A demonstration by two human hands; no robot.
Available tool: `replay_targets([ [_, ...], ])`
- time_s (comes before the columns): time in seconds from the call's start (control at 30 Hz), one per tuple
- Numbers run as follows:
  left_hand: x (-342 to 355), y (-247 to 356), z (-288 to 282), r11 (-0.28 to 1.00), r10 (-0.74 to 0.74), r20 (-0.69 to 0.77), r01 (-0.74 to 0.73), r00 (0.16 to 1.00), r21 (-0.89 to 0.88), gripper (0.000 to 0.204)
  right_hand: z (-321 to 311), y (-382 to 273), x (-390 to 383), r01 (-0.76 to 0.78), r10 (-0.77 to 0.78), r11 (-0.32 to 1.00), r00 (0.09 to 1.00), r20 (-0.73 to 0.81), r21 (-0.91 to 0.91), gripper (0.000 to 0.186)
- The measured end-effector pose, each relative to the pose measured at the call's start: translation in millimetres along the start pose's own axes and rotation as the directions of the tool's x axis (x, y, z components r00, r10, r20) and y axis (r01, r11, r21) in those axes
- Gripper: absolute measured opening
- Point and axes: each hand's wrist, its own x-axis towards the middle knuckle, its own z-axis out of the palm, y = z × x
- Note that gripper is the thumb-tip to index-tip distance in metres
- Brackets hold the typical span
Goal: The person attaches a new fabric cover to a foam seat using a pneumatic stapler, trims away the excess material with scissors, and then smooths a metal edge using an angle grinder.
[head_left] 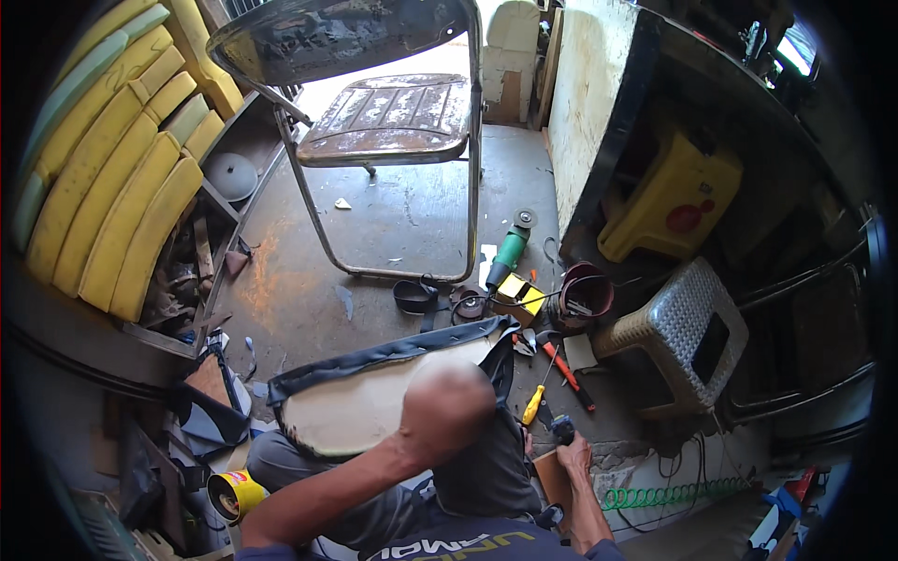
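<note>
A long rounded seat or backrest pad [341, 407] rests across my knees, its beige back facing up. Dark upholstery [374, 352] is folded over its rim. My left hand [449, 411] is over the pad's right part; blur hides its fingers and whatever they may hold. Low on the right, my right hand [574, 454] is wrapped round a dark hand tool [562, 429], whose exact kind I cannot make out. Close by on the floor lie a yellow-handled screwdriver [533, 406], a red-and-black-handled hammer [568, 376] and pliers [526, 344].
A worn metal folding chair [383, 122] stands ahead. Beyond the pad are a green angle grinder [510, 251], a yellow box [520, 294] and a dark red pot [586, 294]. A woven-pattern stool [683, 323] stands right, a green coiled hose [655, 496] below it. Yellow pads [112, 206] are stacked left.
</note>
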Motion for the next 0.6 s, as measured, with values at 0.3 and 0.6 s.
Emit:
replay_targets([
  [0.3, 7, 9, -5, 0.972, -0.224, 0.005, 0.224, 0.975, -0.077, 0.024, -85, -102, -44, 0.280, -0.268, 0.846, 0.959, -0.093, 0.453, 0.038],
  [0.6, 16, -5, 0, 0.727, -0.490, 0.085, 0.460, 0.868, -0.509, 0.011, -170, -155, -91, 0.452, -0.562, 0.430, 0.811, -0.160, 0.781, 0.043],
])
